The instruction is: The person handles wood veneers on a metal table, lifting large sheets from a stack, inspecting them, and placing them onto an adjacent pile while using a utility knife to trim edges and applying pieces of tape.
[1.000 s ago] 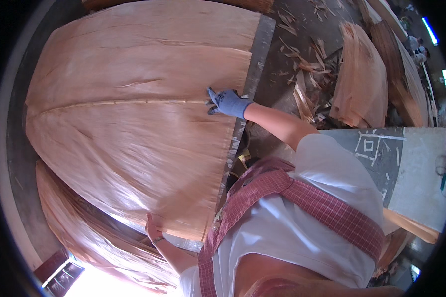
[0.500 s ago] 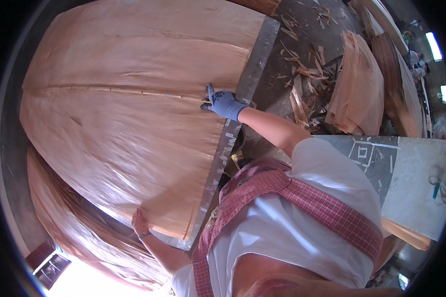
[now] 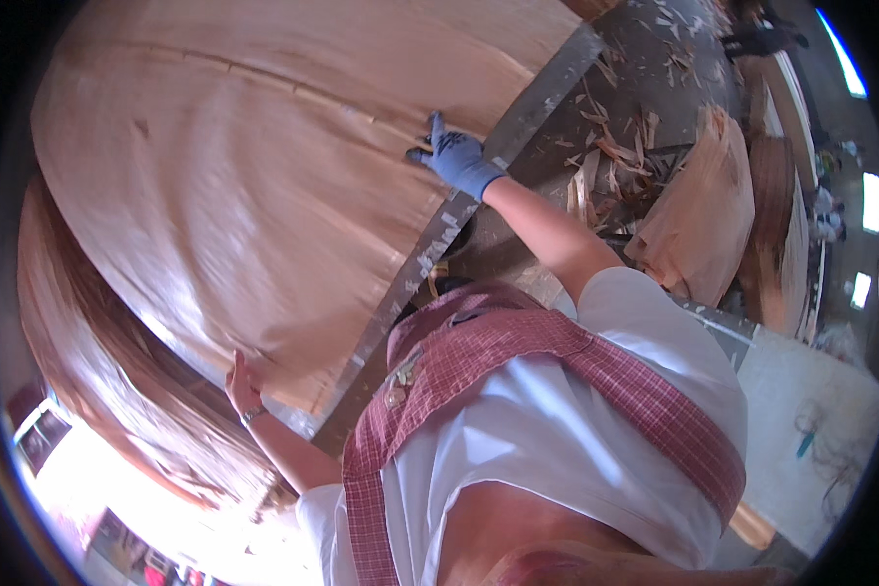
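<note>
A broad sheet of thin wood veneer [image 3: 264,176], pale brown and rippled, covers the table before me. Across it runs a narrow raised strip [image 3: 303,90], slightly lighter; I cannot tell whether it is loose or a seam. My right hand [image 3: 456,156], in a blue glove with dark markings, lies near the strip's right end with thumb and forefinger spread. At the sheet's left near corner, my bare left hand [image 3: 243,383] touches the edge, one finger stretched out and the others partly hidden. A grey table border [image 3: 425,256] shows along the sheet's near side.
More veneer [image 3: 98,332] hangs in a stack at the left. Beyond the table on the right, scraps [image 3: 615,146] litter the floor beside upright veneer bundles [image 3: 703,215]. A pale board [image 3: 801,430] with a cord lies at my right. People are in the far background.
The whole view has tilted and shifted, so the table sits further up and left. Both hands stay near the same spots on the veneer; the left fingers look slightly more raised.
</note>
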Motion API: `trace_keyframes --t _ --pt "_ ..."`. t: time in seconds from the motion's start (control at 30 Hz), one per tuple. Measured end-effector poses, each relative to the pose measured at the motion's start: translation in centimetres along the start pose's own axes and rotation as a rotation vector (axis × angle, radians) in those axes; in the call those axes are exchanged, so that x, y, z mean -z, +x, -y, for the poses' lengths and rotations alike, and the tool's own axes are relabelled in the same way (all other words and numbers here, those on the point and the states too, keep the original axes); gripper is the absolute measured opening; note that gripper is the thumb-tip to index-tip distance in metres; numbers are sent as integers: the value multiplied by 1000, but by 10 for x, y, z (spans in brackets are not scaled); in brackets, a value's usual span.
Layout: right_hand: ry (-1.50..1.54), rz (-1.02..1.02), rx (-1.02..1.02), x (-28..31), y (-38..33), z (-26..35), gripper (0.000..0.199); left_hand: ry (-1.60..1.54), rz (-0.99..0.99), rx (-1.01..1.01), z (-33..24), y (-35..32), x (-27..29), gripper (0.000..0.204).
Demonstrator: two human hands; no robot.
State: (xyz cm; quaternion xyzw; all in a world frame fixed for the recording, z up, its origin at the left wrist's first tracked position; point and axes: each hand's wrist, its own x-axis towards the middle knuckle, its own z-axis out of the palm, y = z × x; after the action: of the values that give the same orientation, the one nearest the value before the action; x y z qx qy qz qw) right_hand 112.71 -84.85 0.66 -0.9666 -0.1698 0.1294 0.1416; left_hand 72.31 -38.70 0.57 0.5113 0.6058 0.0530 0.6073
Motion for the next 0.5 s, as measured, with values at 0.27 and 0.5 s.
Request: trace_keyframes --t 0.27,0.5 --pt "-35 0 -36 -2 -3 12 106 -67 -72 -110 34 3 18 31" --pt "-12 -4 -64 4 -8 21 100 -35 -217 -164 49 8 22 36"
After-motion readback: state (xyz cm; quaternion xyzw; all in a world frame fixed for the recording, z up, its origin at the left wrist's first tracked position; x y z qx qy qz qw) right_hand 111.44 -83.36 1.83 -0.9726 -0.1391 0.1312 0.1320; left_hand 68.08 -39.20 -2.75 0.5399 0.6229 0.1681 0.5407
